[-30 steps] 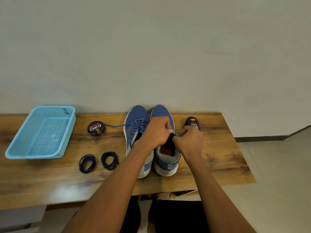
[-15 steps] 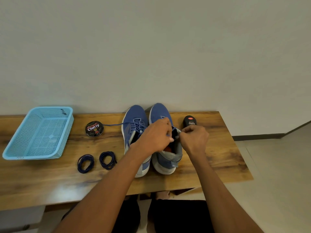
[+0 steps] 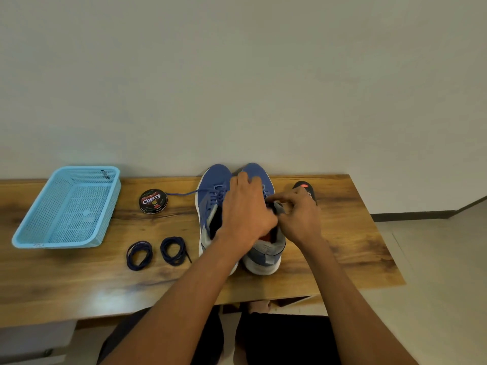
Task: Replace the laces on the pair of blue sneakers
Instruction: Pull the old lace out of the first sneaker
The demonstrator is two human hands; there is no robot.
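Your left hand (image 3: 247, 206) lies across the tongue and lacing of the right-hand sneaker (image 3: 263, 241) at the centre of the frame, fingers curled down over it; whether they pinch the lace or merely steady the shoe, you cannot tell, since the back of the hand hides the fingertips. Your right hand (image 3: 297, 216) sits just beside it, fingers bent and the forefinger reaching left to meet the left hand at the upper eyelets; it seems to be pinching something small there, probably the old lace, though the contact itself is hidden. The two hands are set this way, I judge, so that one pins the shoe while the other draws the lace out.

The left-hand sneaker (image 3: 210, 196) stands touching its partner, toes toward the wall; its blue lace (image 3: 184, 193) trails left toward the polish tin (image 3: 153, 201), so it looks loosened but not removed. Two coiled dark laces (image 3: 155, 252) wait near the lower left of the shoes, close to reach as replacements; the light blue basket (image 3: 66, 206) sits at the far left of the counter (image 3: 342, 246). A dark polish applicator (image 3: 307, 189) peeks out behind your right hand.

The task looks early; both old laces appear to be still in.
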